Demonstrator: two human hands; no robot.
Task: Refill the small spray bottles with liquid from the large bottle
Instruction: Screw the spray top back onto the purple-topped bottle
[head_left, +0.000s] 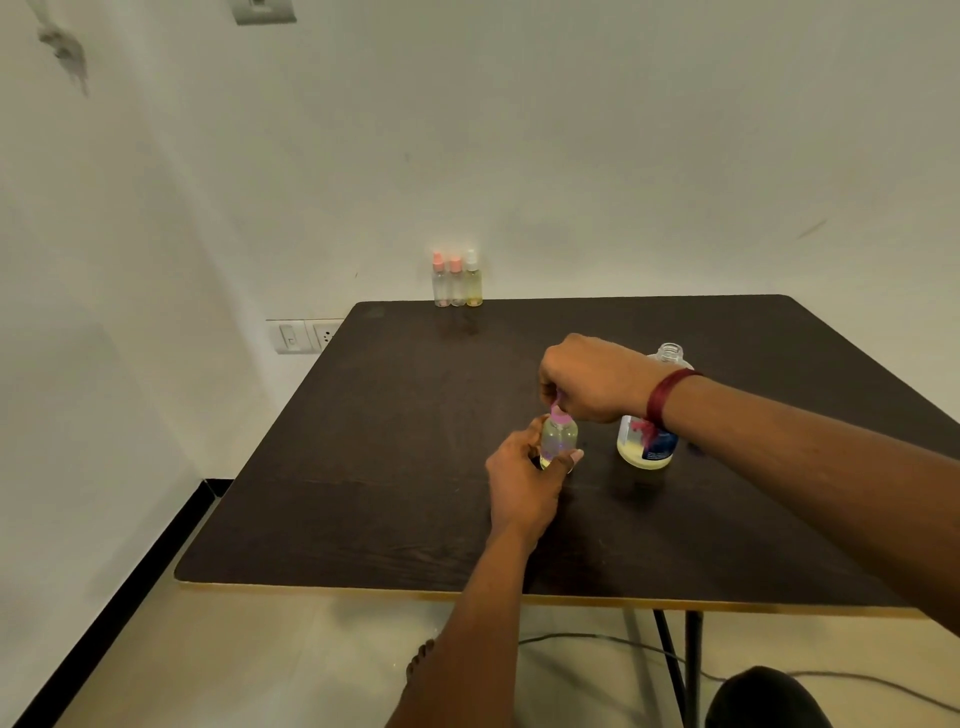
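My left hand (519, 486) grips a small clear spray bottle (558, 440) holding pale liquid, standing on the dark table (363, 467). From above, my right hand (589, 379) pinches its pink spray cap (558, 414). Just right of it stands the large clear bottle (649, 447) with an uncapped neck and a little yellowish liquid at the bottom, partly hidden by my right wrist. Three more small spray bottles (457, 280) stand in a row at the table's far edge, two with pink caps and one with a white cap.
The table stands against a white wall, with a wall socket (304, 335) at its far left corner. A cable (597, 639) lies on the floor under the table beside its black legs (685, 665).
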